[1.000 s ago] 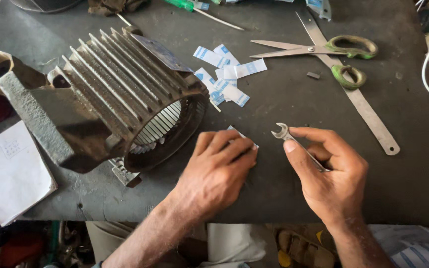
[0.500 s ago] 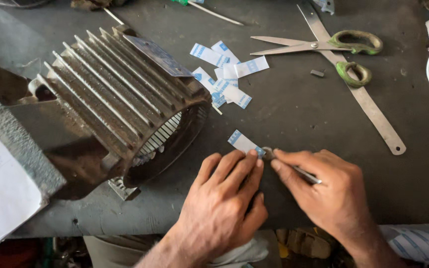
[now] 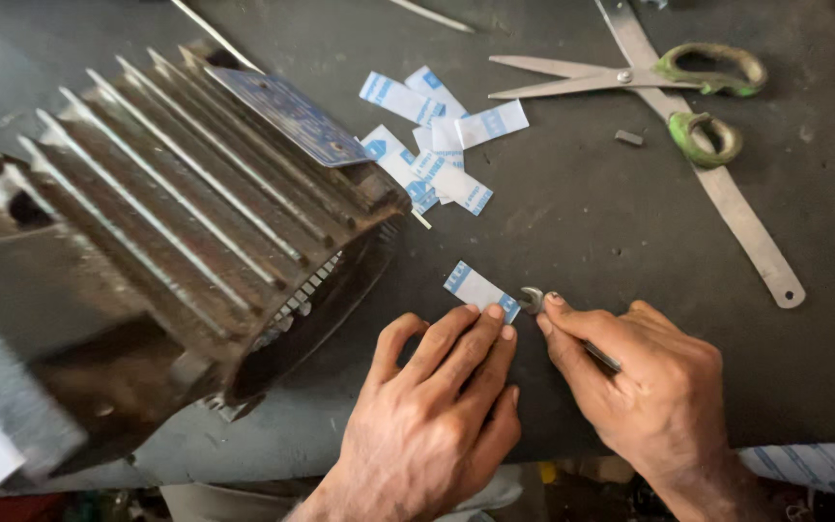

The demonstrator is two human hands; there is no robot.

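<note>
Fingertips of the left hand press flat on a white, blue-edged paper strip. The right hand grips a small steel open-ended spanner, its head touching the strip's end.

A workshop: finned motor housing, scissors on grimy bench.

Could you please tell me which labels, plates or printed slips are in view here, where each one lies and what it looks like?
Paper slip: on the table, under the left hand fingertips, beside the wrench in the right hand; white rectangle, blue ends.
Slip pile: mid-table, left of the scissors; overlapping white and blue rectangles.
Nameplate: atop the finned motor housing; bluish metal rectangle.
Printed sheet: bottom right, below the table edge; white with blue.
</note>
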